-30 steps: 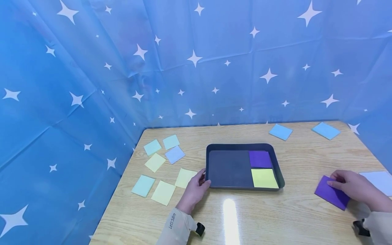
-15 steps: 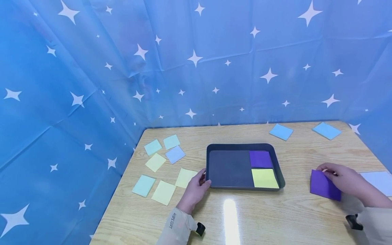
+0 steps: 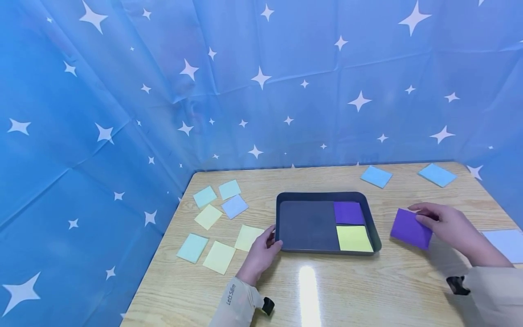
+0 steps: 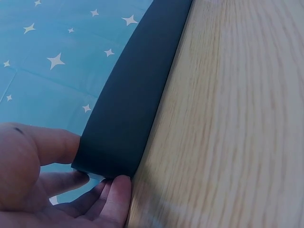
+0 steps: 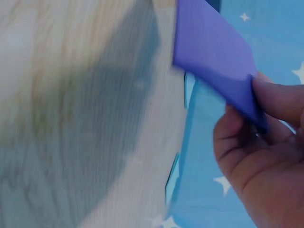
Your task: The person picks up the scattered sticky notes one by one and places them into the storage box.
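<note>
Fingers of the right hand (image 3: 453, 229) pinch a flat purple paper square (image 3: 410, 229) by its edge, w/ the thumb on 1 face & other fingers bent behind it. It tilts, up off the light wood table (image 3: 355, 290), btwn the dark rectangular tray (image 3: 306, 225) and a flat white sheet (image 3: 505, 245), touching neither. Fingers of the left hand (image 3: 261, 254) are bent round the tray's near left corner & hold it.

At the tray's right end lie 2 squares: a purple square at the back (image 3: 348, 212) & a bright yellow paper square (image 3: 354, 238) in front. On the table's left side are 3 mint green paper squares (image 3: 192, 248), 3 pale yellow paper squares (image 3: 219, 257) & 1 pale lilac paper square (image 3: 234, 206). Nr the back edge, on the right, lie 2 sky blue paper squares (image 3: 376, 176). Behind hangs a blue cloth w/ white stars (image 3: 261, 113).
</note>
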A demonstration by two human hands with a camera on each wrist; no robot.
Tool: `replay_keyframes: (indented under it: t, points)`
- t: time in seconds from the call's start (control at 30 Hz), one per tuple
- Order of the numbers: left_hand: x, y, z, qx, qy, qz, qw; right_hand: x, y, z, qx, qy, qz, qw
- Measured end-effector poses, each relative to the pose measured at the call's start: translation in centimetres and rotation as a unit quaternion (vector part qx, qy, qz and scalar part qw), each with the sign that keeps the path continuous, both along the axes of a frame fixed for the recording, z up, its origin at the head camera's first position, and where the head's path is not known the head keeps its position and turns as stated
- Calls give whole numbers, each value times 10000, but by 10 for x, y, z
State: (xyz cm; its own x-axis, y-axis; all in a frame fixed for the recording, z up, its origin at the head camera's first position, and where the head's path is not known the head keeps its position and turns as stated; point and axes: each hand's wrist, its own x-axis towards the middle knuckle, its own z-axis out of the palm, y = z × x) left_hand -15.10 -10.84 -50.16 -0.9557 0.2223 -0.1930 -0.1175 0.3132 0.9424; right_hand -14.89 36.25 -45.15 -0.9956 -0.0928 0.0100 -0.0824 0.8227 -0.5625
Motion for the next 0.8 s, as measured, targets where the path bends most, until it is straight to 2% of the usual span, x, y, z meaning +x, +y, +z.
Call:
replay_keyframes:
  t: [0.2, 0.33, 0.6, 0.8]
  points:
    - [0, 0, -1, -13, 0, -6, 10000, -6, -13, 5, -173, 285, -317, 9989]
    - [0, 0, 0, 1, -8, -1, 10000, -12, -23, 9, -251, 379, -388, 9982]
    - [0, 0, -1, -7, 38, -9, 10000, -29, -51, 18, -427, 387, -174, 9982]
    - [0, -1, -1, 4, 64, 7, 10000, -41, -73, 15, -474, 318, 108, 9983]
